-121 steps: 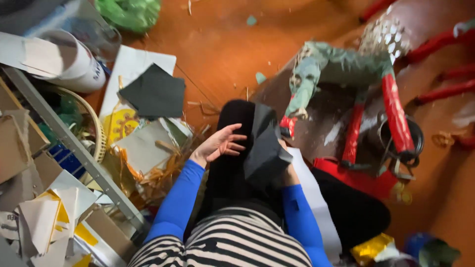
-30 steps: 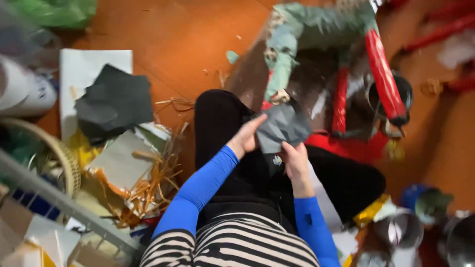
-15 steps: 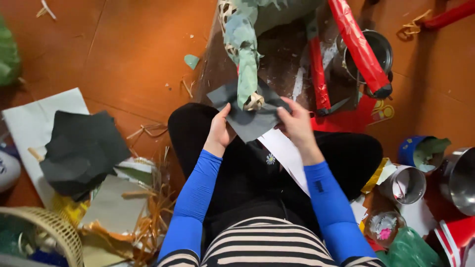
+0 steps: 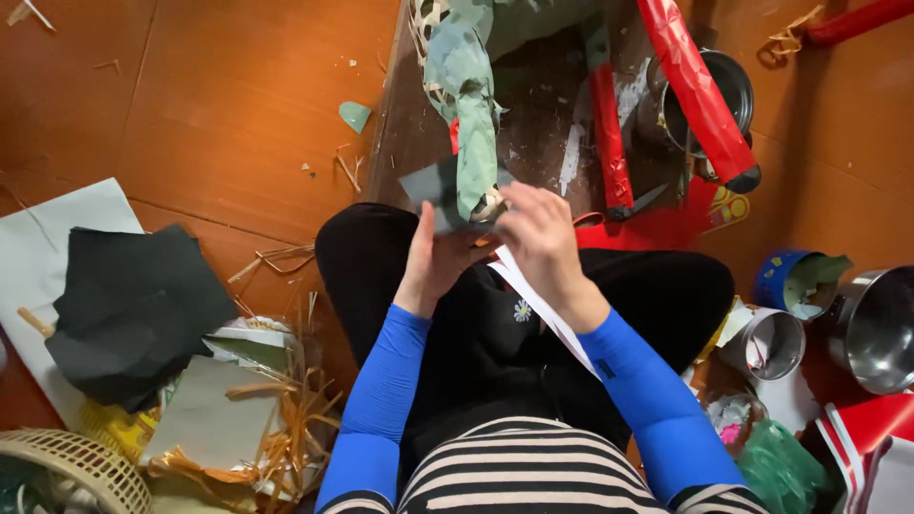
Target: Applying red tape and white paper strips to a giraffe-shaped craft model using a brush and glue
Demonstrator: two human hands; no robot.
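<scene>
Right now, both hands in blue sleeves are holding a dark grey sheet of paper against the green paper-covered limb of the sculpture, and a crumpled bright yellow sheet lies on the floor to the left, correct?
Nearly. The head view shows the crumpled sheet at left is black, not bright yellow. The left hand and right hand do hold the dark grey sheet of paper against the green paper-covered limb.

The person sits on the floor (image 4: 219, 95) with both hands raised before the chest, the left hand (image 4: 433, 262) just left of the right hand (image 4: 541, 238). Between them lies a paper sheet (image 4: 433, 186), touching the lower end of a paper figure (image 4: 471, 114) that stands on a board (image 4: 533, 124) ahead of the knees. Right of the figure lean two tubes (image 4: 700, 90), and a can (image 4: 724, 86) sits behind them. Far left lies a paper stack (image 4: 133, 309), with a basket (image 4: 71, 466) nearer the person. At right stand cups (image 4: 766, 343) and a pot (image 4: 876, 328).
</scene>
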